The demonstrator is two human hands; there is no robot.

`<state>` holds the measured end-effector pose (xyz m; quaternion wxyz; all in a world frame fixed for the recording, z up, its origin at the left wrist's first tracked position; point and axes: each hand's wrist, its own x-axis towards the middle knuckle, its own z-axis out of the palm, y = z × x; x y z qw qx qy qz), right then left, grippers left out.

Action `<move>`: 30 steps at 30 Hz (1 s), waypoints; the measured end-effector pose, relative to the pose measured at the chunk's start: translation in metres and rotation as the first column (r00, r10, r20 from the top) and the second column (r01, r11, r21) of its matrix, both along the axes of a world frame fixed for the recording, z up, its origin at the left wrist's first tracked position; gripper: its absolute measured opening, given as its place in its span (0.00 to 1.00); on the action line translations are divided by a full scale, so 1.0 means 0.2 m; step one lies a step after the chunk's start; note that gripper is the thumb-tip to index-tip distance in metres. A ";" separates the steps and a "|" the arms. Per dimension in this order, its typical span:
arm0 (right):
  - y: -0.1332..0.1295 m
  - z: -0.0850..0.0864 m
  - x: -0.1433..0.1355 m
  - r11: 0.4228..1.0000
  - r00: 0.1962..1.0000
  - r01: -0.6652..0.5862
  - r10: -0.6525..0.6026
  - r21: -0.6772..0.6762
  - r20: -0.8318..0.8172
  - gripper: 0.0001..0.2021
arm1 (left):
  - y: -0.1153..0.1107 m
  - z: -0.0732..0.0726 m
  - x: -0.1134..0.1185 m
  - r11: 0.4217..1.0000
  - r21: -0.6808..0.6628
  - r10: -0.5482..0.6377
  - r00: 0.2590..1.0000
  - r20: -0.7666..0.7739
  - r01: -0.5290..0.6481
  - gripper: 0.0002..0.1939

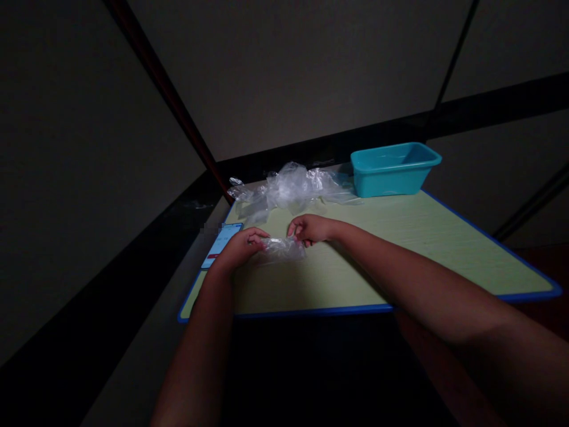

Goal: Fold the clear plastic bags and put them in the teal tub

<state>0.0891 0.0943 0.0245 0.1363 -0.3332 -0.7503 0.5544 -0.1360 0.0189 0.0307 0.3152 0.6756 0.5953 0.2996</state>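
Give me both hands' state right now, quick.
Left hand: closed, pinching the left end of the clear plastic piece.
Right hand: closed, pinching the same piece near its upper right corner.

Left hand (244,246), right hand (310,229) — both pinching, arms (402,270) stretched forward

Table (444,237) (blue-edged): plastic (293,185), phone (220,242), basin (389,179).

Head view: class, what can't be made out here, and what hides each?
All in the head view:
Phone: writing too small; left hand covers part.
Blue basin: its near wall hides the floor.
Clear plastic pile: overlapping layers hide how many pieces.
Held plastic: folds and glare hide whether it is open.
Right arm: cut off by picture edge.
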 end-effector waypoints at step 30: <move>-0.02 0.00 -0.02 0.999 1.000 0.026 -0.026 0.047 0.006 0.08 | -0.16 -0.06 0.17 0.920 0.352 0.056 0.829 -0.556 0.174 0.25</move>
